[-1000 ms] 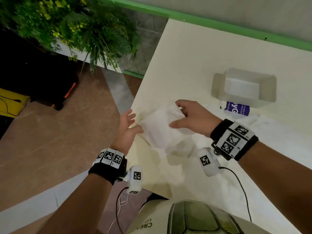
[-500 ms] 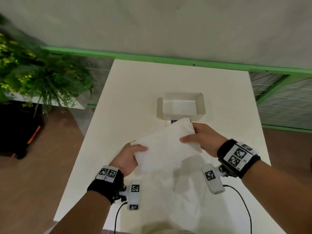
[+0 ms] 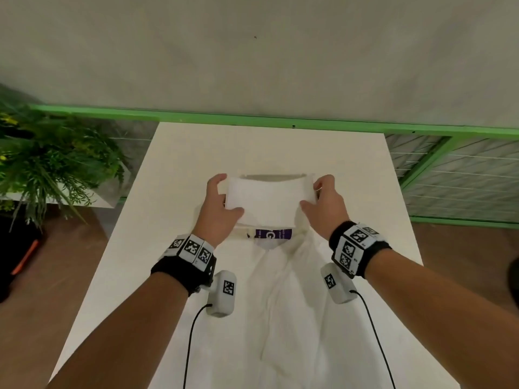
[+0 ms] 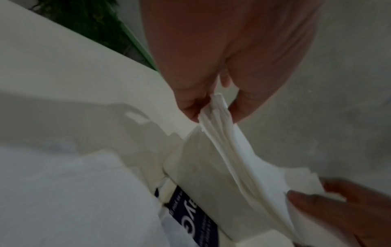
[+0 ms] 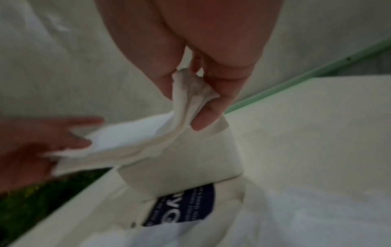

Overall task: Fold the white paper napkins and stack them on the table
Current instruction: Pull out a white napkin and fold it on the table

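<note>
While head view hides layers, wrist views show both hands [image 3: 269, 203] pinching napkin [image 3: 268, 199] ends.

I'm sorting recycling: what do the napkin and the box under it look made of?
Napkin: soft matte tissue paper; its layered edges crumple where each hand pinches it. Box: smooth, stiff, off-white, rounded corners; plastic or coated card, unclear.

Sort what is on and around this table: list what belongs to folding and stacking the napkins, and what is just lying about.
Part of the job:
- folded white napkin, held above the container
- left hand and right hand, each pinching one end
- white table

Lying about:
- white container
- purple-labelled packet
- white plastic wrap
- green plant
</note>
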`<state>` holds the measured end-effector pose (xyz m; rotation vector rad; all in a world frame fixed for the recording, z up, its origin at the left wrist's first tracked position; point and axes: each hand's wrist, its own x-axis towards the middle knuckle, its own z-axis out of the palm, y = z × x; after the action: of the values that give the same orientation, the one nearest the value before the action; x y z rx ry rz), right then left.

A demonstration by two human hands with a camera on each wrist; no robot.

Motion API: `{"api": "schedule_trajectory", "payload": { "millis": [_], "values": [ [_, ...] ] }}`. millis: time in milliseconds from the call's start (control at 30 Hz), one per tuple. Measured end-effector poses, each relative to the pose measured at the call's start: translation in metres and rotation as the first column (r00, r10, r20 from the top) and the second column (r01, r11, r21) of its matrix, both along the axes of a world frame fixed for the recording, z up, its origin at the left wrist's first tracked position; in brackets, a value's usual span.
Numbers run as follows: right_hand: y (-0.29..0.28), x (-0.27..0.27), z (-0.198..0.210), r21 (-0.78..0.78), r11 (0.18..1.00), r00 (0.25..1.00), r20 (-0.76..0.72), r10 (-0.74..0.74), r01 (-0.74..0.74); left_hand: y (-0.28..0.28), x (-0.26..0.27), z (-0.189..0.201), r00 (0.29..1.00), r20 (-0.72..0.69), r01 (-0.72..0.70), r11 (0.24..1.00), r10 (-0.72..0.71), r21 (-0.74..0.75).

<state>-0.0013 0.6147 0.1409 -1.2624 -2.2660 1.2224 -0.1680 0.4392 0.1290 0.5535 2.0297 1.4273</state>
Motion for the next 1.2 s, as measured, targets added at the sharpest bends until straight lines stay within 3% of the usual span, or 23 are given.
{"api": "schedule_trajectory", "payload": {
  "millis": [133,233,367,567,667,767,900,1033,1200],
  "values": [
    [0.007,-0.008,-0.024,0.15,0.987,0.999,0.011,0.052,-0.053,0.022,-0.007,-0.009,0.948,-0.318,-0.041,0.996,0.016,-0.074],
    [0.011,-0.009,-0.039,0.262,0.961,0.996,0.017,0.089,-0.09,0.028,-0.009,-0.024,0.898,-0.433,0.013,0.99,-0.074,-0.143],
    [0.018,-0.01,-0.049,0.356,0.913,0.98,0.06,0.19,-0.199,0.031,-0.01,-0.04,0.843,-0.484,0.09,0.948,-0.236,-0.306],
    [0.019,0.006,-0.042,0.276,0.922,0.957,0.176,0.228,-0.271,0.022,-0.001,-0.034,0.736,-0.519,0.167,0.859,-0.435,-0.483],
    [0.01,0.018,-0.039,0.259,0.924,0.953,0.186,0.24,-0.283,0.019,0.013,-0.028,0.651,-0.541,0.14,0.784,-0.533,-0.604],
    [0.004,0.025,-0.04,0.276,0.919,0.956,0.171,0.24,-0.281,0.013,0.018,-0.026,0.656,-0.543,0.118,0.781,-0.525,-0.614],
    [0.002,0.02,-0.045,0.36,0.903,0.972,0.114,0.207,-0.234,0.01,0.017,-0.026,0.731,-0.577,0.109,0.897,-0.365,-0.429],
    [0.002,0.014,-0.053,0.439,0.865,0.962,0.22,0.162,-0.245,0.013,0.015,-0.035,0.687,-0.614,0.078,0.879,-0.389,-0.47],
    [0.002,0.018,-0.058,0.535,0.736,0.869,0.472,0.148,-0.415,0.014,0.015,-0.04,0.583,-0.634,0.052,0.802,-0.508,-0.595]
  ]
}}
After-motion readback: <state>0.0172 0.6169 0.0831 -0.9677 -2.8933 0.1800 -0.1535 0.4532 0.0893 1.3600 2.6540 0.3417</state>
